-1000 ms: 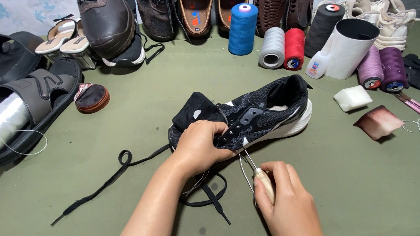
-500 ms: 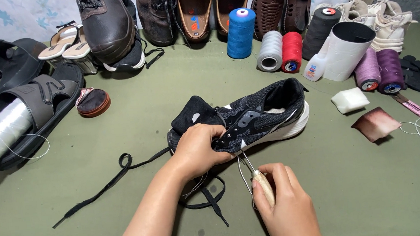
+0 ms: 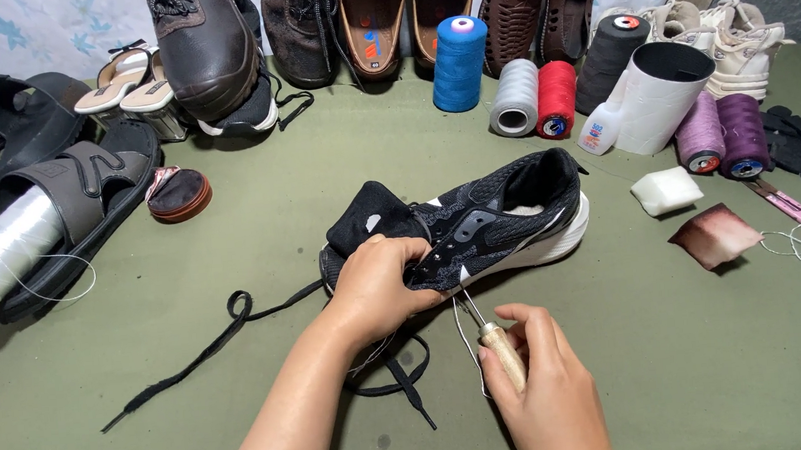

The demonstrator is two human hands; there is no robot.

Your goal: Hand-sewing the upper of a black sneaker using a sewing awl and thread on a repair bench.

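Head view: a black knit sneaker [image 3: 477, 224] with a white sole is seen lying on its side near the middle of the green mat [image 3: 243, 399].
Sneaker feel: judged light, with a soft, yielding upper and a stiffer sole; little risk of damage from a firm hold.
Where to hold: the toe end and sole edge are judged the steadiest places, since the upper would fold.
Left hand [image 3: 377, 289]: closed over the toe end, fingers curled onto the upper, the shoe pressed down to the mat.
Right hand [image 3: 542, 385]: fingers pinched around the wooden handle of a stitching awl [image 3: 495, 341], its metal tip set at the sole edge.
Thread [image 3: 462, 344]: a pale loop is seen beside the awl.
Lace [image 3: 228, 329]: a loose black lace trails left from the shoe.
Surroundings: thread spools [image 3: 557, 98] and other shoes [image 3: 384, 17] are lined along the far edge, well apart.
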